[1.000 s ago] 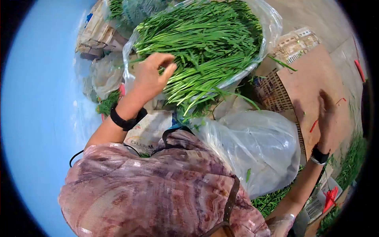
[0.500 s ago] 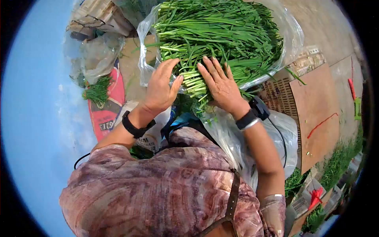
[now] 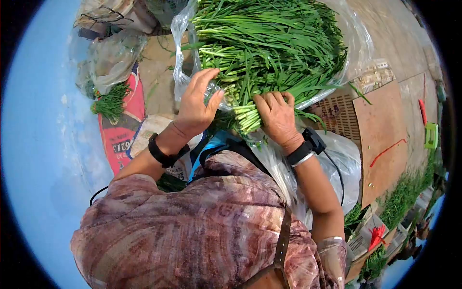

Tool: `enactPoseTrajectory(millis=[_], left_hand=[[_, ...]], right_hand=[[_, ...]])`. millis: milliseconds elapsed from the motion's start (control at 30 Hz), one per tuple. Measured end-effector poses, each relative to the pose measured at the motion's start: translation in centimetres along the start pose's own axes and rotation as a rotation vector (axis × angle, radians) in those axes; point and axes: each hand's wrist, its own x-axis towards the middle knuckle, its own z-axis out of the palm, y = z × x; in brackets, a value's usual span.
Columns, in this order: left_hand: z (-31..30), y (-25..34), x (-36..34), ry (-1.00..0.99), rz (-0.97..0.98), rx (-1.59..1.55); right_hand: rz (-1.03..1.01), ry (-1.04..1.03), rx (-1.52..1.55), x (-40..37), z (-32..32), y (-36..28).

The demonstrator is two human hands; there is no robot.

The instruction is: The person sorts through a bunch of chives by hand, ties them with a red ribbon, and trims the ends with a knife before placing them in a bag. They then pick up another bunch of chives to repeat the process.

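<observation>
A large heap of garlic chives [image 3: 269, 38] lies in a clear plastic bag [image 3: 358, 36], its pale cut stems toward the left. My right hand [image 3: 276, 115] has its fingers curled round a small bunch of garlic chives [image 3: 247, 118] at the near edge of the heap; the stem ends stick out left of the hand. My left hand [image 3: 197, 103] is held just left of the stems, thumb and fingers apart, with nothing in it. Its fingertips are near the bag's left edge.
A crate [image 3: 339, 113] and a cardboard sheet [image 3: 385, 139] with a red tie [image 3: 387, 151] on it are at the right. Left of the heap lie a red printed sack [image 3: 118, 139], a small bunch of greens [image 3: 111, 103] and a crumpled plastic bag [image 3: 115, 55].
My right hand has gone from lying flat on the garlic chives to closing round a small bunch and drawing it slightly toward me. My left hand stays almost where it was.
</observation>
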Motion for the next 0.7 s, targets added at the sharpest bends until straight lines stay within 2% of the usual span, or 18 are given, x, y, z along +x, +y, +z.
enactPoseTrajectory(millis=[167, 267, 367, 433, 500, 567, 633, 700], left_hand=[[0.1, -0.1, 0.3, 0.006, -0.002, -0.009], [0.1, 0.0, 0.4, 0.019, -0.014, -0.02], [-0.1, 0.0, 0.6, 0.045, -0.068, -0.14], [-0.8, 1.6, 1.1, 0.063, 0.031, -0.084], [-1.0, 2.5, 1.5, 0.095, 0.138, -0.116], [-0.6, 3.6, 1.9, -0.035, 0.036, -0.209], [1.0, 3.8, 1.6, -0.151, -0.106, -0.281], [1.6, 4.7, 1.8, -0.269, -0.164, -0.214]], right_hand=[[-0.061, 0.103, 0.101, 0.0, 0.1, 0.7], [-0.063, 0.023, 0.247, -0.2, 0.0, 1.9], [0.019, -0.065, 0.521, 0.4, -1.1, 3.6], [0.021, -0.032, 0.689, 1.0, 0.1, 4.9], [0.089, -0.11, 0.801, 1.2, 0.1, 5.9], [0.187, -0.192, 0.888, 1.7, -0.9, 5.9], [0.199, -0.195, 0.927, 2.1, -1.6, 6.2], [0.234, -0.182, 0.948, 2.4, -2.6, 6.7]])
